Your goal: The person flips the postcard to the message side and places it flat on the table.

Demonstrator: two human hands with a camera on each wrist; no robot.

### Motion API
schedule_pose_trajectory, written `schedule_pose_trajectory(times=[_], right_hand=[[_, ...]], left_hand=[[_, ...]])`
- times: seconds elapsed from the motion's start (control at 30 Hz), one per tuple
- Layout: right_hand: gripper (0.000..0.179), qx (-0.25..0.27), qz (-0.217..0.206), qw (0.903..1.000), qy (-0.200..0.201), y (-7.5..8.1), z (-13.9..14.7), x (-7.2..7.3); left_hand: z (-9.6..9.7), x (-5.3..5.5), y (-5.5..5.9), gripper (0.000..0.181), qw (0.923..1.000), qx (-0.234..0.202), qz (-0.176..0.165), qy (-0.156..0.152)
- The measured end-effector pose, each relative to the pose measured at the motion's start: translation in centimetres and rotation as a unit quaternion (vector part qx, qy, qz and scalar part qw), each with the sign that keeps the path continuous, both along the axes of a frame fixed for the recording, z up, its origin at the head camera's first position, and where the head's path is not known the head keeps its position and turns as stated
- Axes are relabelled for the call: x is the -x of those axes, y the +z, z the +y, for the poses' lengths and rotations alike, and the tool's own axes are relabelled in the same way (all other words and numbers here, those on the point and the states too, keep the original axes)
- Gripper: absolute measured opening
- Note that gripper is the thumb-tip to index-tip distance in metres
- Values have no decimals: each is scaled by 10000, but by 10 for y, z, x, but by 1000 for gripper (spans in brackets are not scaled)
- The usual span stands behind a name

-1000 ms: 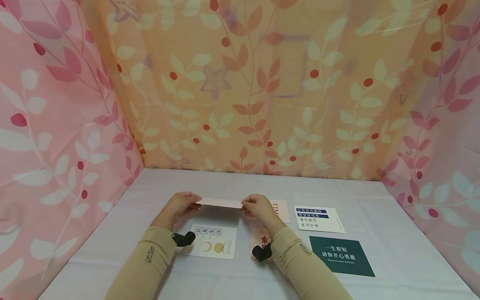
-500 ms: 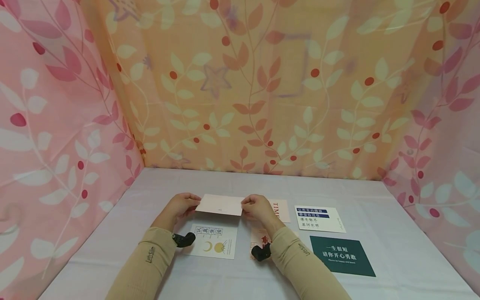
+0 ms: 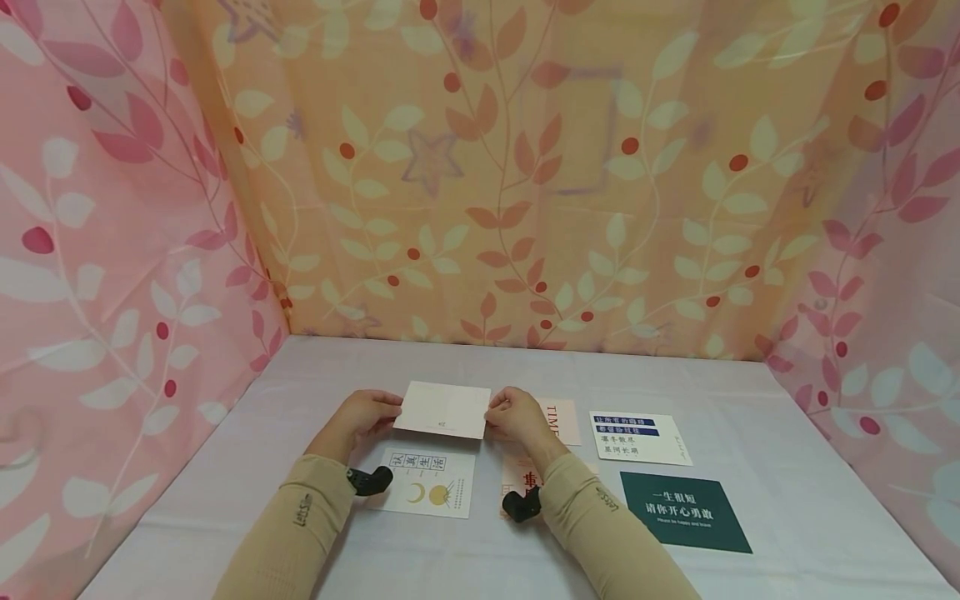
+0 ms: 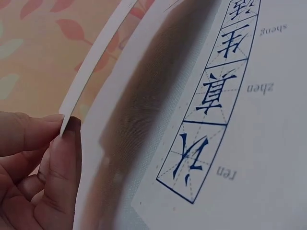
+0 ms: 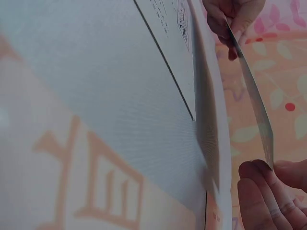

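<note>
At the left, the left hand (image 3: 365,415) pinches the side edge of a cream card (image 3: 442,408) between thumb and fingers, with the card's thin edge caught at the tips. The card is off the desk (image 3: 420,567), just beyond the sun-and-moon card (image 3: 427,483), showing a nearly plain face with one tiny mark near its closer edge; the wrist views show it bowing slightly. The right hand (image 3: 519,417) pinches the opposite edge, so both hands are closed narrowly on this one card. Beside and partly behind the right hand and wrist lie a TIME card (image 3: 564,421) and a red-lettered card (image 3: 517,473); farther right are a blue-banded card (image 3: 645,439) and, nearer, a dark green card (image 3: 686,510). The step in hand looks like showing or handling the lifted card. Setting it down would call for lowering both edges evenly and releasing together, without bending it or nudging the sun-and-moon card.
</note>
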State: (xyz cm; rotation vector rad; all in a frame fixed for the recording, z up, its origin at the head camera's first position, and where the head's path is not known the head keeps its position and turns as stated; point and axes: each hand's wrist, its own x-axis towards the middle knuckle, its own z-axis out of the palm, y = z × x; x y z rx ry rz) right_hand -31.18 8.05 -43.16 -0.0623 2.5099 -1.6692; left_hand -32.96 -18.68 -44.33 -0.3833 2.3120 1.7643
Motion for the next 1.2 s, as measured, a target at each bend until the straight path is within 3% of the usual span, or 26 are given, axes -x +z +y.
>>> schedule_pose_trajectory(times=[0.3, 0.4, 0.7, 0.8, 1.2], right_hand=[[10, -117, -122, 9999, 9, -3, -1, 1], [9, -305, -50, 9995, 35, -4, -2, 1], [9, -212, -272, 9993, 113, -4, -2, 0], [11, -190, -319, 9992, 148, -4, -1, 0], [21, -369, -316, 9985, 257, -7, -2, 4]], left_hand=[[3, 1, -5, 21, 9997, -137, 222, 37], [5, 1, -5, 18, 9997, -14, 250, 32], [7, -1, -10, 13, 9978, 390, 528, 85], [7, 0, -11, 16, 9975, 517, 482, 87], [6, 2, -8, 24, 9986, 351, 389, 74]])
